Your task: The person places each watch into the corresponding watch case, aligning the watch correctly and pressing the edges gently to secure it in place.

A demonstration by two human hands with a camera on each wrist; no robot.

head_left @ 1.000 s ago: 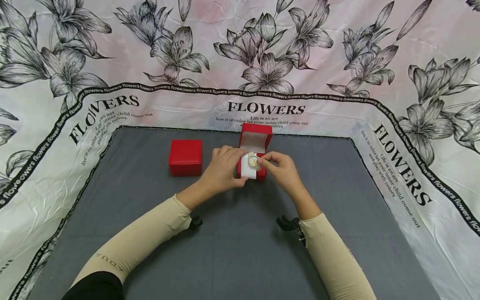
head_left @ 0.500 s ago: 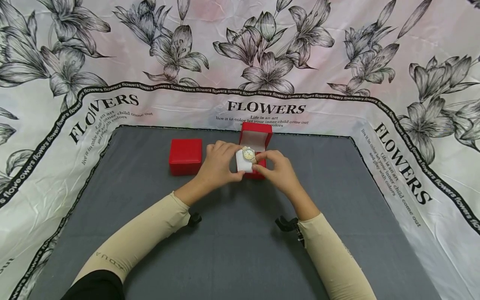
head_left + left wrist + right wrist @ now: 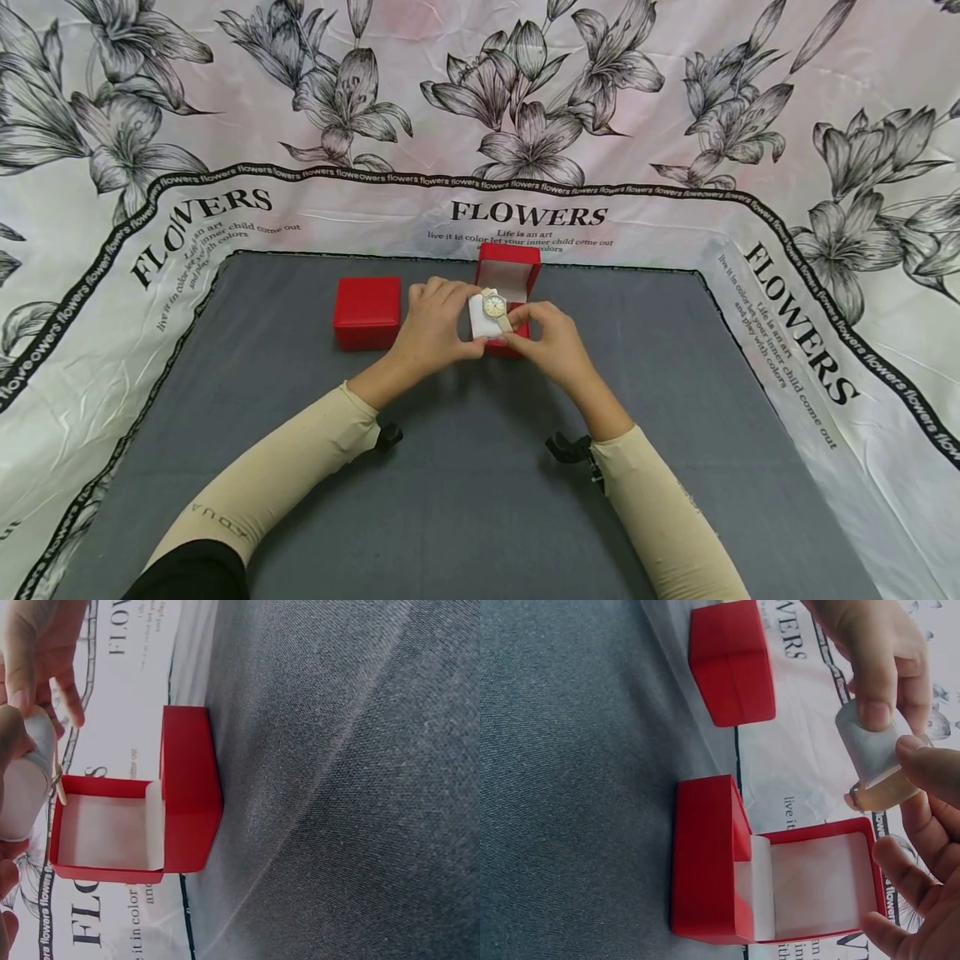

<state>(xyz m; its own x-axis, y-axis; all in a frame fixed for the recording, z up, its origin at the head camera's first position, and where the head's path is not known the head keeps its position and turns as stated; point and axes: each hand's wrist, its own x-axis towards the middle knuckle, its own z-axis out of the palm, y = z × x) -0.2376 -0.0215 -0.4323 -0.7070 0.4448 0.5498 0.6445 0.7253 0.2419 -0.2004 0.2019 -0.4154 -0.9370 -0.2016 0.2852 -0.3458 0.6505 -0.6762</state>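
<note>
My left hand [image 3: 432,325] grips a white watch cushion [image 3: 477,321] between thumb and fingers, raised above an open red box [image 3: 510,255]. A watch with a pale dial and light strap [image 3: 494,306] lies against the cushion, dial facing up toward the head camera. From the other side, my right hand [image 3: 551,337] pinches the strap at the cushion's edge with thumb and index finger. In the right wrist view, the strap [image 3: 885,793] bows out from the rounded cushion [image 3: 870,746], and the right hand's other fingers spread loosely. The left wrist view hides the dial.
A closed red box [image 3: 367,313] stands to the left of the hands. The open box's white-lined lid [image 3: 821,885] is tilted back, near the far edge of the grey cloth [image 3: 465,517]. Behind it rises a white flower-printed cloth [image 3: 360,212].
Both hands have brought the cushion and watch slightly left and away from me. The watch has turned a little, and the right fingers have shifted lower along its strap. Both boxes stay put.
</note>
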